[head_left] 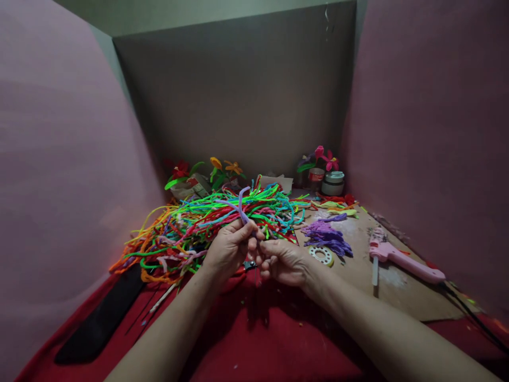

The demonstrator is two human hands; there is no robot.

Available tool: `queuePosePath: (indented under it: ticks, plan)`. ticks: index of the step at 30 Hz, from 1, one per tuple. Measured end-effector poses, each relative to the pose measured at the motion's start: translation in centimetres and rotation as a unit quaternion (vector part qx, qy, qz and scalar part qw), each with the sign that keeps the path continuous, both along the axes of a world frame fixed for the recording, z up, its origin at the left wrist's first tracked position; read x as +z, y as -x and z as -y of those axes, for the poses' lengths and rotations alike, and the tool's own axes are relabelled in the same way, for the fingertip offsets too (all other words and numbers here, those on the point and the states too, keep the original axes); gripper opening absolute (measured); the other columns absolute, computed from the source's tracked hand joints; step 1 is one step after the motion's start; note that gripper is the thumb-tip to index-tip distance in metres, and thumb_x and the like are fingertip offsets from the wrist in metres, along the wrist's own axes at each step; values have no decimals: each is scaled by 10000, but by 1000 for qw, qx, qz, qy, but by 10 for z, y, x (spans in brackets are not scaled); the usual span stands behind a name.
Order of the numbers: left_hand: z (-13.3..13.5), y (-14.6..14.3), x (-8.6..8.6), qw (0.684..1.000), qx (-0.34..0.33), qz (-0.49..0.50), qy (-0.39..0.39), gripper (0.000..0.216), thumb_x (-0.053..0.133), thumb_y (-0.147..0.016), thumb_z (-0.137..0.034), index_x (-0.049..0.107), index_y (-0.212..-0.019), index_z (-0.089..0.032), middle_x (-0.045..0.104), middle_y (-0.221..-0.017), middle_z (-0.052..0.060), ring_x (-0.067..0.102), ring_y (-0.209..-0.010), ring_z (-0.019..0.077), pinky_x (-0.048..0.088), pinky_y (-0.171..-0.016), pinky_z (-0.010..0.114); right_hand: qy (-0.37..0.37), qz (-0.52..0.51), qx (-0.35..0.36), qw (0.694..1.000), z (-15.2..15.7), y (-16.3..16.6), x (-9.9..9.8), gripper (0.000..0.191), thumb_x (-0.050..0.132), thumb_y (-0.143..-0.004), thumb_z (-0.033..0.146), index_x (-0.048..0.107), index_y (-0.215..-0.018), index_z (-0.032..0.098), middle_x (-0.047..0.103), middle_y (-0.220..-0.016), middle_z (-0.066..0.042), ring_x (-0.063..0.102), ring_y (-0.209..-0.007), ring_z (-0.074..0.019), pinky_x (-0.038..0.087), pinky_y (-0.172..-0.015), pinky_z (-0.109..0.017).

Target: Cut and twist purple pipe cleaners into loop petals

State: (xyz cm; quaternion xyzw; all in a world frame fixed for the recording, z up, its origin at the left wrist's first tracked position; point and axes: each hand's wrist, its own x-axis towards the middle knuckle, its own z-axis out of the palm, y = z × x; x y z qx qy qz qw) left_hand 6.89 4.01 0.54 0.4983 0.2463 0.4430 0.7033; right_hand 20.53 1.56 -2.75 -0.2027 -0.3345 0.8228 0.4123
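My left hand (pixel 230 245) is closed in a pinch on lavender pipe cleaners (pixel 243 208), whose two free ends cross and spread above the fingers. My right hand (pixel 284 261) meets it at the fingertips, its thumb and fingers pinched around the lower end, which the fingers mostly hide. Just below the hands lies a tool with a black pivot (pixel 249 265) and red handles, partly covered. Behind them spreads a big heap of multicoloured pipe cleaners (pixel 191 217).
On the right, a cardboard sheet (pixel 353 286) bears purple pipe-cleaner pieces (pixel 328 236), a white ring with holes (pixel 320 255) and a pink glue gun (pixel 405 260) with a cord. A black flat object (pixel 101 318) lies left. Pipe-cleaner flowers (pixel 233 167) and a lidded jar (pixel 333 184) stand behind.
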Motion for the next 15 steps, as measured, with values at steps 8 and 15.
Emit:
queuePosePath:
  ticks: [8,15]
  plan:
    - [4,1,2,1000,-19,10,3,130,594,-759,-258,556,-779,-136,575,-533,-28,423,-306,24,369,-324,136,8,-39,46,998,5,2,-3,172,638,-719,281,597,-820,148,543,-606,26,375,-415,-20,267,-389,-135]
    - [4,2,-2,998,-54,-22,23,137,583,-766,-250,576,-727,-119,528,-429,-40,414,-270,40,383,-312,153,-80,30,58,995,1,-4,-8,248,662,-700,301,594,-858,123,582,-558,8,466,-402,-59,397,-412,-186]
